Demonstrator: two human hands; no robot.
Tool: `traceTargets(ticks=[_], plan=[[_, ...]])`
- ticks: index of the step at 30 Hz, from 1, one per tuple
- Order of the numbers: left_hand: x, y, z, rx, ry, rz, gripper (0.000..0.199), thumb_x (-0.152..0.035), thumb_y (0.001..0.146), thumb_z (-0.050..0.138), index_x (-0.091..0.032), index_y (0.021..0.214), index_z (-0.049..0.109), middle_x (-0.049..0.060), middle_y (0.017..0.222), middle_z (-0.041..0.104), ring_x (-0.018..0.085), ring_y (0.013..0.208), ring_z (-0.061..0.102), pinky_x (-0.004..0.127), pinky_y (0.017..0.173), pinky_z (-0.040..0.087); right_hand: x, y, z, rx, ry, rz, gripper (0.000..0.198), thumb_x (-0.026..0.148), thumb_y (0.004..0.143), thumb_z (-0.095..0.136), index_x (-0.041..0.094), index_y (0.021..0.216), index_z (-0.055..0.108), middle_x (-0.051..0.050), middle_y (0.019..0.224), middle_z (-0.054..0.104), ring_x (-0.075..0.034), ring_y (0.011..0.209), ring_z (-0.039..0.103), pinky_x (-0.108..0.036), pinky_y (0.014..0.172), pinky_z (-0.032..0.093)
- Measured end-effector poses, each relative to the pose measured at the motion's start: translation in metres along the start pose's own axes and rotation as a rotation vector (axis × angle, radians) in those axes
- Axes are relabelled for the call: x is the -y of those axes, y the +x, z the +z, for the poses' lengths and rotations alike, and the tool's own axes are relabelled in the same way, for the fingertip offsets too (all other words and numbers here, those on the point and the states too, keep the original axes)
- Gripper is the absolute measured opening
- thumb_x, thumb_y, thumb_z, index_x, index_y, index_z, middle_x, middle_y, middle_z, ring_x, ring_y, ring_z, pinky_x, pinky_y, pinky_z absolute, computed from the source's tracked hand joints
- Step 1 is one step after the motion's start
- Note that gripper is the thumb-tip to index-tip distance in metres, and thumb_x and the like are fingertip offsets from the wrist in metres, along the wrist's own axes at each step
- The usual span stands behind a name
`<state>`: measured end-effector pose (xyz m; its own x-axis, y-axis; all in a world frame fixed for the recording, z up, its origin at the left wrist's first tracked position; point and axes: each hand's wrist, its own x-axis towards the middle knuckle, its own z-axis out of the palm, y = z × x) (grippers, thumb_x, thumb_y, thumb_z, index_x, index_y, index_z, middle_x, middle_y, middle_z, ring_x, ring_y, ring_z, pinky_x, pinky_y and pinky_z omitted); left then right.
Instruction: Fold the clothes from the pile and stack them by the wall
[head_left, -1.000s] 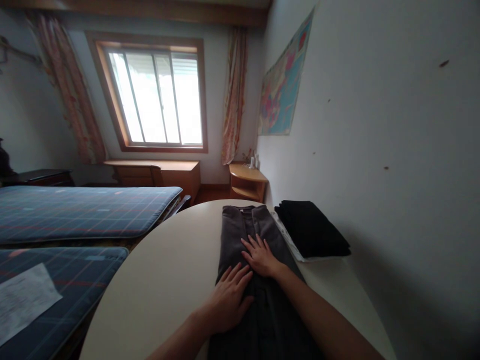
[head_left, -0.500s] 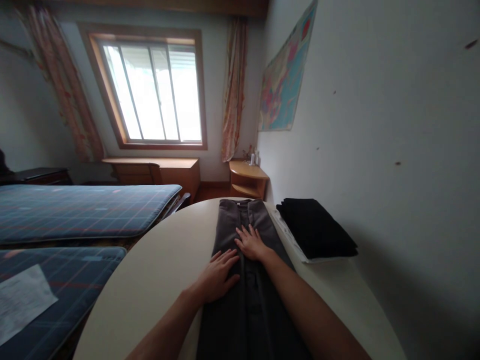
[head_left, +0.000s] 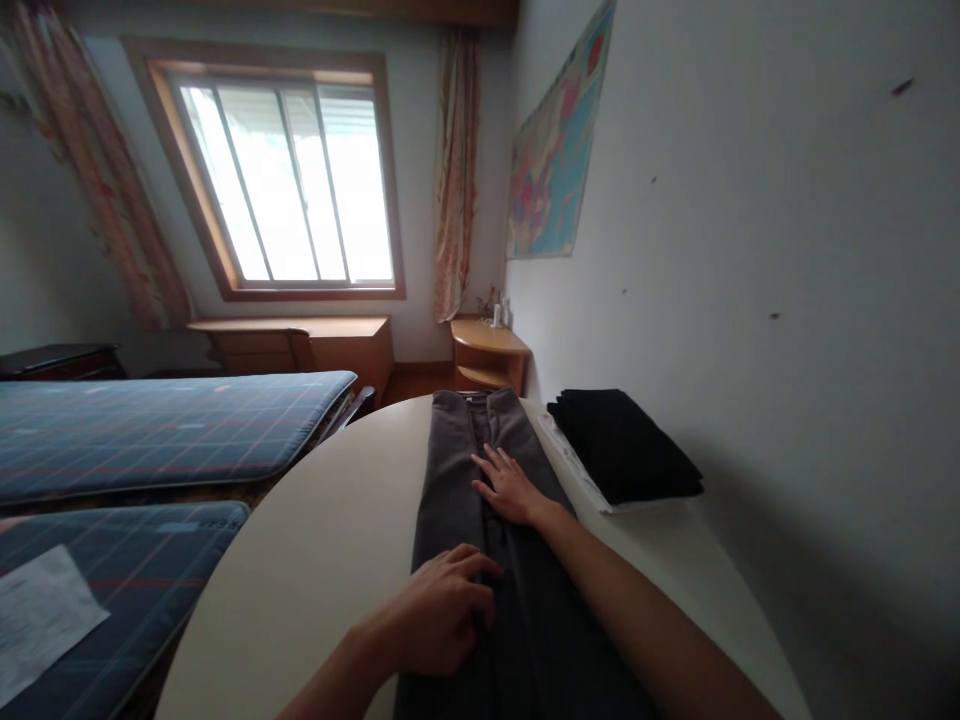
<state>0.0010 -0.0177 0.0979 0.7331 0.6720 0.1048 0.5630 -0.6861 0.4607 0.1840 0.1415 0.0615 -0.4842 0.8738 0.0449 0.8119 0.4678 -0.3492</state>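
A dark grey garment (head_left: 450,480), folded into a long strip with lengthwise edges along its middle, lies on the round cream table (head_left: 337,500). It runs from the far rim toward me. My right hand (head_left: 510,487) rests flat on its upper part, fingers spread. Nearer to me, my left hand (head_left: 442,610) is bent over the garment's left half. Its index finger reaches to the middle fold and its thumb is apart from it; the other fingers are curled and partly hidden. What kind of garment it is cannot be made out for certain.
Black folded cloth (head_left: 622,445) lies on something white (head_left: 574,465) at the table's right, near the wall (head_left: 750,200). To the left are plaid mattresses (head_left: 187,425) with a paper sheet (head_left: 49,620). Beyond stand a desk (head_left: 352,345) and a corner shelf (head_left: 491,340).
My left hand has drawn back toward me along the garment, and its flat fingers have bent. The right hand stays about where it was on the garment. The view has shifted slightly.
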Motion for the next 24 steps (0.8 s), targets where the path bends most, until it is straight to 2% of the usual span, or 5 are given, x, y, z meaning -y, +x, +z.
traceTargets(ticks=[4,9,14,19,24], plan=[[-0.008,-0.005,0.006,0.013,-0.002,0.017,0.026,-0.009,0.06,0.06,-0.026,0.079,0.066,-0.003,0.134,0.056,0.024,0.128,0.047,0.039,0.108,0.038,0.005,-0.053,-0.003,0.11,0.008,-0.043,0.069,0.058,0.098,0.036,0.024,0.157,0.023,-0.009,0.165,0.011,-0.031,0.151,0.011,-0.052,0.12,0.01],[-0.02,-0.008,0.011,0.071,-0.021,0.051,0.018,-0.014,0.059,0.069,-0.024,0.073,0.065,-0.002,0.13,0.056,0.026,0.128,0.045,0.038,0.107,0.037,0.013,-0.102,-0.003,0.134,0.03,-0.081,0.063,0.057,0.098,0.037,0.025,0.152,0.036,-0.007,0.164,0.019,-0.031,0.151,0.01,-0.052,0.121,0.008],[-0.031,-0.002,0.007,0.116,-0.04,0.103,0.018,-0.009,0.063,0.061,-0.022,0.076,0.058,-0.003,0.082,0.065,0.016,0.089,0.059,0.026,0.09,0.046,0.01,-0.116,-0.011,0.088,0.153,-0.109,0.054,0.053,0.098,0.04,0.025,0.143,0.051,-0.006,0.159,0.032,-0.027,0.15,0.019,-0.05,0.121,0.013],[-0.033,-0.002,0.014,0.124,-0.099,0.169,0.025,-0.007,0.065,0.057,-0.022,0.084,0.064,-0.002,0.089,0.07,0.016,0.087,0.061,0.026,0.093,0.045,0.003,-0.12,-0.018,0.039,0.252,-0.142,0.047,0.045,0.097,0.045,0.021,0.134,0.06,-0.008,0.151,0.046,-0.025,0.146,0.029,-0.044,0.121,0.022],[-0.038,-0.001,0.021,0.161,-0.063,0.182,0.014,-0.01,0.065,0.061,-0.022,0.073,0.061,-0.003,0.079,0.068,0.014,0.08,0.059,0.027,0.092,0.044,0.003,-0.121,-0.014,0.027,0.218,-0.151,0.046,0.045,0.095,0.051,0.023,0.133,0.061,-0.007,0.153,0.044,-0.027,0.146,0.028,-0.047,0.121,0.02]])
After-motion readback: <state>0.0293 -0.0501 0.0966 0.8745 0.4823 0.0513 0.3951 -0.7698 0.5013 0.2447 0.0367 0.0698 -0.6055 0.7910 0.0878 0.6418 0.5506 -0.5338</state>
